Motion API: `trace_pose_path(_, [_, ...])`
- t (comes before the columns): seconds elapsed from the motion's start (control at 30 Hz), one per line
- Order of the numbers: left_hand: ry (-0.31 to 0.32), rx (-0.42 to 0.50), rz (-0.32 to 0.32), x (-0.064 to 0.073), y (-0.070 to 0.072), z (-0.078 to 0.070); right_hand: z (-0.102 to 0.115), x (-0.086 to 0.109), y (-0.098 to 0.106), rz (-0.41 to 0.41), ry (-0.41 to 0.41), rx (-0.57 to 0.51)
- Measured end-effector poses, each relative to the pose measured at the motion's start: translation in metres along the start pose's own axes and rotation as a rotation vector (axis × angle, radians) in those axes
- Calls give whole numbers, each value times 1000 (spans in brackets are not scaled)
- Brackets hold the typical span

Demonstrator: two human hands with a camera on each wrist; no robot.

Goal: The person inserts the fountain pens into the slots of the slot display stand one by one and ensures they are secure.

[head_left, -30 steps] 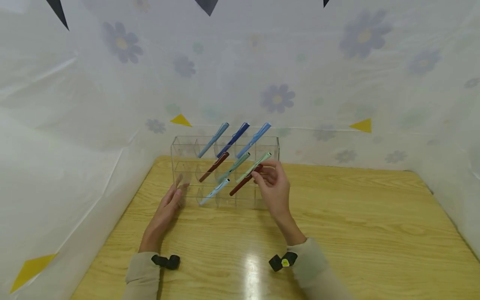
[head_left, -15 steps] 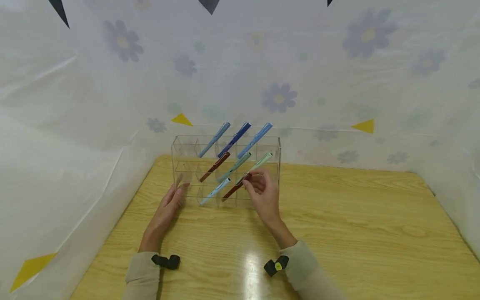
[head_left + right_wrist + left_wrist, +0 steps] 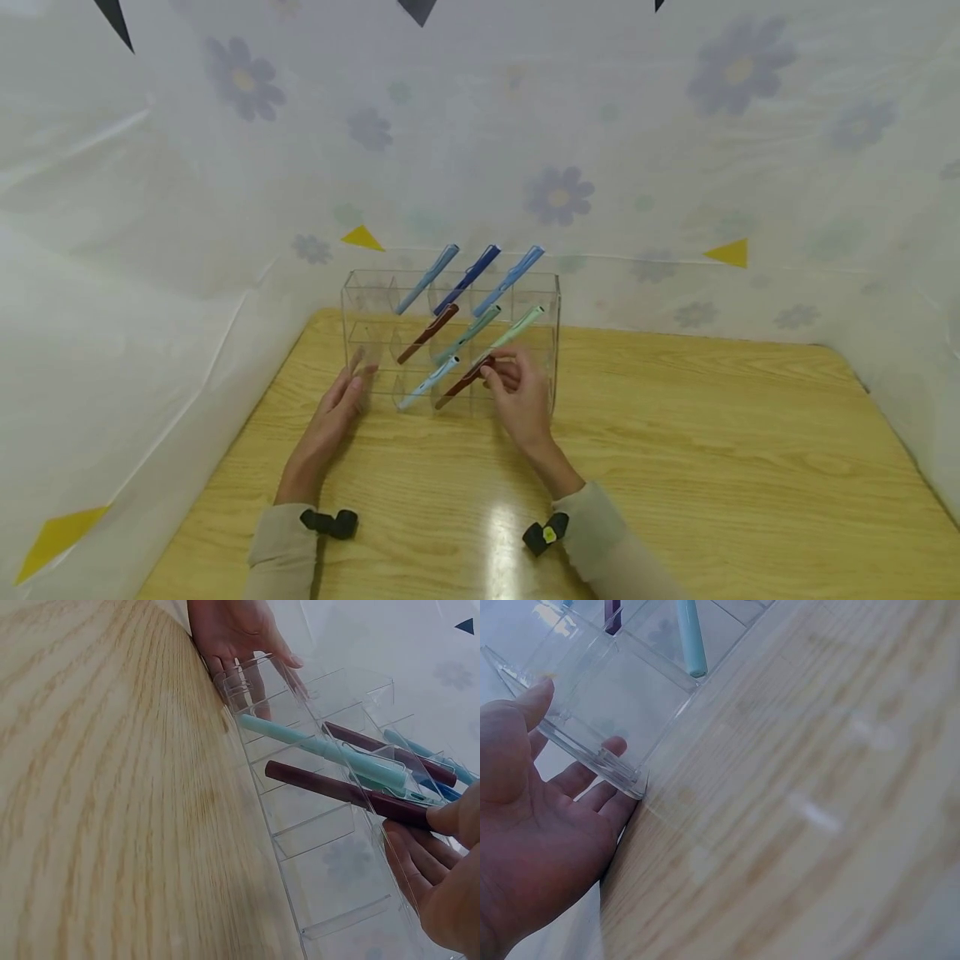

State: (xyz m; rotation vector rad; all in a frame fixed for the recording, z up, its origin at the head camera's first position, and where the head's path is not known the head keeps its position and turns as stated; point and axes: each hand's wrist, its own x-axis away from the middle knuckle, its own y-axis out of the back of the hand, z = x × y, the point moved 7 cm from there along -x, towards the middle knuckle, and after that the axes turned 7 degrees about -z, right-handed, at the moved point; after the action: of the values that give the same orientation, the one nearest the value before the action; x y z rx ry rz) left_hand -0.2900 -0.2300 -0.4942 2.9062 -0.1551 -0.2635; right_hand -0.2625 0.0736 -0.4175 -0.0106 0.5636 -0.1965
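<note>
A clear tiered pen rack [image 3: 367, 333] stands on the table, pens leaning in it. My left hand [image 3: 335, 414] grips its left end, thumb and fingers on either side of the end wall in the left wrist view. My right hand [image 3: 523, 406] pinches a dark red pen [image 3: 461, 388] near its upper end. The pen's lower end is at the bottom tier, just right of a light blue pen [image 3: 427, 385]. In the right wrist view this dark red pen [image 3: 319, 782] slants across the compartments. A pale green pen [image 3: 522, 325] rises behind the right hand, its lower part hidden.
Behind, the top tier has a grey-blue pen [image 3: 427, 281], a dark blue pen [image 3: 467, 281] and a bright blue pen [image 3: 510, 279]. The middle tier also holds another dark red pen [image 3: 427, 335] and a teal pen [image 3: 468, 333]. A flowered white curtain [image 3: 465, 167] surrounds the wooden table [image 3: 712, 450].
My right hand has moved left and down with the dark red pen, bringing its lower end to the bottom tier beside the light blue pen. The left hand stays at the rack's end.
</note>
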Motion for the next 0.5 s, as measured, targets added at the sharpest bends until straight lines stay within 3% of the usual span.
trace_pose_path(0.1, [9,-1,-3,1,1,0,-14,1,-2,14,-29,30])
trace_pose_path(0.27, [14,-4,-5,1,1,0,-20,2,-1,31,-73,84])
trace_pose_path(0.5, [12,4,-3,0,0,-1,-19,1,4,34,-7,221])
